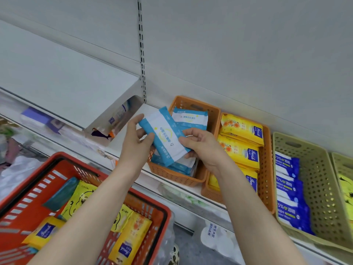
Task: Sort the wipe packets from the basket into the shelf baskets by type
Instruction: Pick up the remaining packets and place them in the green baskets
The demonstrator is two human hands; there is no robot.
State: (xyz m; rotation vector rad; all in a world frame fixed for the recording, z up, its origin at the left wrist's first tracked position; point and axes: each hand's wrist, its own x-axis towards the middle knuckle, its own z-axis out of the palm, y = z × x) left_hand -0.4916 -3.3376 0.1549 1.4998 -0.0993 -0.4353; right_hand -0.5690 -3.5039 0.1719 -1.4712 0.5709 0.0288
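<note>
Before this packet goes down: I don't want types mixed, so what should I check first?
1. Grip: left hand and right hand both hold the blue-and-white packet: ok.
2. Position: the packet is above the orange basket, not over the yellow packets next door: ok.
3. Type: stored packets in that basket show the same blue-and-white print: ok.
4. Room in the basket: the hands hide its middle: cannot tell.
5. Packet undamaged: its underside is hidden: cannot tell.

The red basket point(145, 200) runs off the lower-left edge; left-shelf goods point(38, 119) are blurred.
</note>
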